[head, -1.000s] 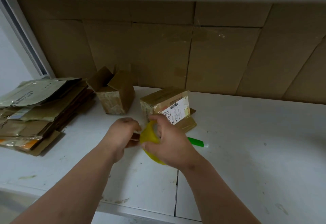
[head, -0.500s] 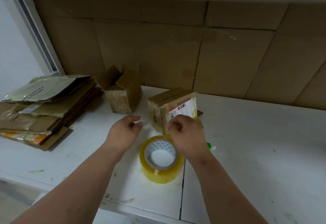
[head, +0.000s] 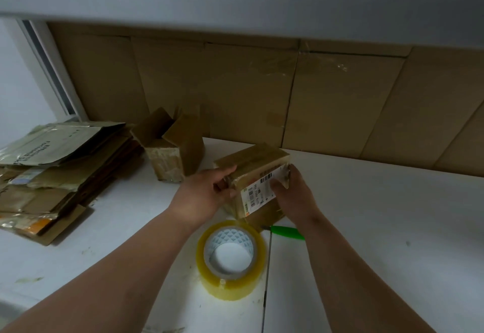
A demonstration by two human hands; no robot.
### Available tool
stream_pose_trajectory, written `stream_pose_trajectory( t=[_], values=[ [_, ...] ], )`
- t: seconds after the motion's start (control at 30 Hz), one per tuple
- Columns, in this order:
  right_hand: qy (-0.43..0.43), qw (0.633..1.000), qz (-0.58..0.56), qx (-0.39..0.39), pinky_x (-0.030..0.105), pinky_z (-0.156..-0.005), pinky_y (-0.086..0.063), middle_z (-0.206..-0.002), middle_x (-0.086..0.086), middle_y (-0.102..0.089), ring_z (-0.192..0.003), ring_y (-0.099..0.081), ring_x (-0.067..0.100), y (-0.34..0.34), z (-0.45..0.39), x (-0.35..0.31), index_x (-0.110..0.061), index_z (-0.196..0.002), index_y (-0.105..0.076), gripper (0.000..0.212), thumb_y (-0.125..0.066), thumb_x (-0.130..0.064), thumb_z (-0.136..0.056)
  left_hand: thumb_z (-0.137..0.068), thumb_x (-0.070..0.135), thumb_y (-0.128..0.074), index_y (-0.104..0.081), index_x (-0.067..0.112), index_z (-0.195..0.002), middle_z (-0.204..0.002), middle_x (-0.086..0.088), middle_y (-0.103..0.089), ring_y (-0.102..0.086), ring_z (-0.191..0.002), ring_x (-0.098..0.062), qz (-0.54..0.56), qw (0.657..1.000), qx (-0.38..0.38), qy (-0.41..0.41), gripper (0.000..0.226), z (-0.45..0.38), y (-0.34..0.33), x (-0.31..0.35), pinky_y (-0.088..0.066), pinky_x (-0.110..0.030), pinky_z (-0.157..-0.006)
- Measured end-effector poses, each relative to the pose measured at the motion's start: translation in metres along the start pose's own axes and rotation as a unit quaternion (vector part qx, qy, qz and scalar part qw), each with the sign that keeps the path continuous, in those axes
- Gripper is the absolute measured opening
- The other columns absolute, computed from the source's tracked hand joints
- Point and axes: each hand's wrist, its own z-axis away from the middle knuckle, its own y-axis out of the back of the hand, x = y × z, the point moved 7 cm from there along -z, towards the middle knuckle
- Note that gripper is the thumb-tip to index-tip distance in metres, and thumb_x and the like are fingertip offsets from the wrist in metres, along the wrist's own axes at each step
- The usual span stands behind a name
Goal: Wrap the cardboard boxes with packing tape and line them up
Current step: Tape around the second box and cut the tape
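Taped box (head: pixel 251 175) sits on white table (head: pixel 379 214), gripped both sides: left hand (head: pixel 204 196) fingers curl on its left edge, right hand (head: pixel 293 194) clamps the label side. Tape roll (head: pixel 231 256) just in front. Green cutter (head: pixel 285 231) partly hidden by right forearm.

Both hands forward, arms bare.
Left hand (head: pixel 204 194) with fingers curled and thumb up top; right hand (head: pixel 293 194) opposite, fingers bent inward, forearms angled toward each other from the near edge.
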Motion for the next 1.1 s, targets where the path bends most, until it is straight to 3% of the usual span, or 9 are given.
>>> stream_pose_trajectory(
  t=[0.1, 0.2, 0.37, 0.43, 0.5, 0.6, 0.83, 0.97, 1.1],
  values=[
    [-0.01, 1.0, -0.019, 0.01, 0.056, -0.1, -0.046, -0.136, -0.001, -0.056, -0.12, -0.058, 0.027, -0.005, -0.008, 0.01, -0.031, -0.14, -0.039, 0.058, -0.053, -0.049, -0.086, -0.088, 0.029, -0.072, -0.049, 0.044, -0.139, -0.102, 0.011, -0.064, -0.06, -0.095, -0.002, -0.01, 1.0, -0.018, -0.016, 0.058, -0.002, 0.001, 0.001, -0.043, -0.009, -0.082],
    [-0.015, 0.999, -0.042, 0.026, 0.059, -0.099, -0.046, -0.135, -0.001, -0.056, -0.12, -0.058, 0.028, -0.006, -0.013, 0.019, -0.034, -0.141, -0.036, 0.081, -0.047, -0.069, -0.068, -0.089, 0.031, -0.071, -0.049, 0.04, -0.141, -0.103, 0.011, -0.063, -0.059, -0.095, -0.003, -0.05, 0.997, -0.039, -0.039, 0.057, -0.003, 0.002, 0.003, -0.035, -0.001, -0.072],
    [-0.012, 0.999, -0.022, 0.024, 0.06, -0.101, -0.043, -0.131, 0.001, -0.051, -0.12, -0.055, 0.03, 0.002, -0.001, 0.004, -0.034, -0.143, -0.039, 0.06, -0.06, -0.049, -0.09, -0.089, 0.032, -0.072, -0.053, 0.028, -0.141, -0.104, 0.009, -0.053, -0.051, -0.093, -0.006, -0.133, 0.984, -0.055, -0.101, 0.055, -0.007, 0.008, 0.009, -0.032, 0.0, -0.072],
    [-0.011, 0.999, -0.02, 0.029, 0.06, -0.102, -0.043, -0.131, 0.001, -0.051, -0.12, -0.055, 0.03, 0.005, -0.001, 0.003, -0.033, -0.143, -0.041, 0.059, -0.061, -0.047, -0.09, -0.082, 0.035, -0.078, -0.061, 0.025, -0.133, -0.11, 0.002, -0.053, -0.051, -0.102, -0.016, -0.187, 0.97, -0.031, -0.155, 0.054, -0.009, 0.013, 0.014, -0.041, -0.017, -0.085],
    [-0.01, 0.999, -0.015, 0.034, 0.058, -0.101, -0.044, -0.131, 0.002, -0.051, -0.118, -0.056, 0.03, 0.006, -0.001, 0.002, -0.03, -0.142, -0.044, 0.059, -0.06, -0.05, -0.089, -0.072, 0.036, -0.085, -0.068, 0.02, -0.12, -0.105, -0.004, -0.054, -0.054, -0.098, -0.026, -0.235, 0.95, -0.012, -0.206, 0.054, -0.011, 0.016, 0.016, -0.049, -0.037, -0.079],
    [0.001, 0.999, -0.021, 0.05, 0.057, -0.097, -0.046, -0.121, -0.001, -0.052, -0.113, -0.057, 0.03, 0.013, 0.002, -0.007, -0.029, -0.135, -0.051, 0.055, -0.056, -0.055, -0.086, -0.072, 0.033, -0.086, -0.071, 0.014, -0.115, -0.106, -0.008, -0.06, -0.062, -0.093, -0.03, -0.257, 0.939, -0.002, -0.227, 0.049, -0.014, 0.022, 0.014, -0.05, -0.036, -0.073],
    [0.037, 0.991, -0.068, 0.112, 0.057, -0.104, -0.038, -0.106, -0.009, -0.047, -0.11, -0.056, 0.024, 0.037, 0.011, -0.022, -0.042, -0.121, -0.055, 0.027, -0.055, -0.039, -0.094, -0.086, 0.023, -0.074, -0.059, 0.017, -0.136, -0.137, -0.001, -0.057, -0.058, -0.12, -0.02, -0.139, 0.978, 0.037, -0.151, 0.052, -0.014, 0.045, 0.018, -0.044, -0.03, -0.104],
    [0.067, 0.982, -0.132, 0.114, 0.059, -0.1, -0.044, -0.114, -0.01, -0.052, -0.105, -0.06, 0.02, 0.038, 0.014, -0.026, -0.055, -0.108, -0.049, 0.027, -0.05, -0.049, -0.082, -0.088, 0.016, -0.073, -0.058, 0.022, -0.136, -0.132, 0.018, -0.043, -0.055, -0.102, 0.003, -0.033, 0.993, 0.063, -0.094, 0.05, -0.012, 0.058, 0.023, -0.032, 0.007, -0.086],
    [0.078, 0.981, -0.154, 0.084, 0.055, -0.096, -0.05, -0.109, -0.017, -0.064, -0.102, -0.064, 0.015, 0.03, 0.022, -0.029, -0.061, -0.111, -0.043, 0.033, -0.052, -0.037, -0.09, -0.089, 0.014, -0.071, -0.06, 0.028, -0.134, -0.125, 0.017, -0.054, -0.054, -0.107, 0.004, 0.084, 0.99, 0.112, -0.028, 0.048, -0.016, 0.063, 0.017, -0.035, -0.001, -0.093]
  ],
)
